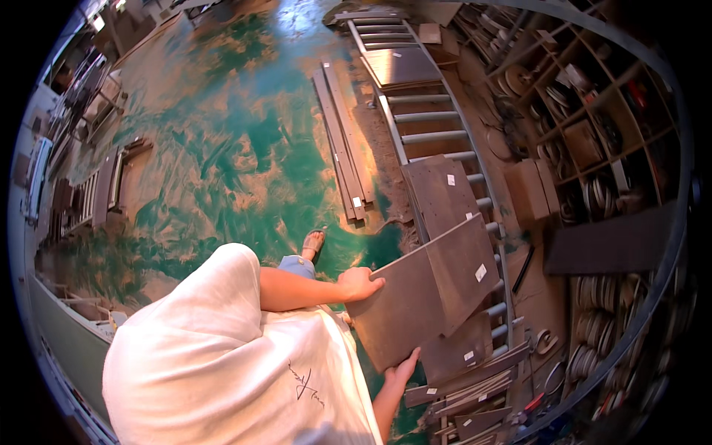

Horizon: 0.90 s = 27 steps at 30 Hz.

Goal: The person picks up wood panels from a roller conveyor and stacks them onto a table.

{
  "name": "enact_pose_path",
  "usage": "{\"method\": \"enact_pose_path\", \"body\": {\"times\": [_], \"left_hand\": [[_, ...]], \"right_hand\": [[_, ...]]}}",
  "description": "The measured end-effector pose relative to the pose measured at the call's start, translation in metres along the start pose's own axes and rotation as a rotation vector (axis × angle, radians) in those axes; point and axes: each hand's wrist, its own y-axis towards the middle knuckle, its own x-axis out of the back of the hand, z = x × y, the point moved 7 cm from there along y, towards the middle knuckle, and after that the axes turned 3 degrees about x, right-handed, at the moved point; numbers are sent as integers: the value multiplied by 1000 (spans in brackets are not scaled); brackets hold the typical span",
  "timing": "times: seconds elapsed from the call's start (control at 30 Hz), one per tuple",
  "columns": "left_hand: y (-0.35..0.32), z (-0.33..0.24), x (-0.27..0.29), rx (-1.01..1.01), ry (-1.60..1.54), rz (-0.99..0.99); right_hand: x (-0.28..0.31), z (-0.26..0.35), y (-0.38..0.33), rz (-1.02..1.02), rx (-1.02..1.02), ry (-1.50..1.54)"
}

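A flat grey-brown board [397, 315] is tilted between my two hands at the near side of a roller conveyor. My left hand [361, 284] is closed on its upper left corner, thumb on top. Along the lower edge, my right hand [402, 367] grips the same board, its fingers partly hidden underneath. The board's right side meets another brown board [471, 285] with a white label; which one overlaps is hard to make out. More labelled boards, an upper one [443, 189] and a lower one [456, 352], rest on the conveyor [434, 117].
Narrow strips [475, 397] are stacked at the conveyor's near end. Two long planks [343, 148] lie on the dusty green floor [222, 156]. To the right stand a cardboard box [530, 194] and wooden shelving [623, 137] with rolls of edging. Another board [400, 67] sits farther up the conveyor.
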Motion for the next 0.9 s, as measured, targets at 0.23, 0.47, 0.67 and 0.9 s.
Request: {"method": "enact_pose_path", "body": {"times": [0.23,0.47,0.67,0.9], "left_hand": [[97,58,110,114,-104,-11],[207,114,240,223,-120,46],[307,122,328,330,-801,371],[476,184,500,323,-960,164]], "right_hand": [[-147,-31,52,-72,30,-284],[-321,-70,83,-280,19,-524],[-462,-74,152,-256,74,-615],[-723,-65,297,-241,103,-517]]}}
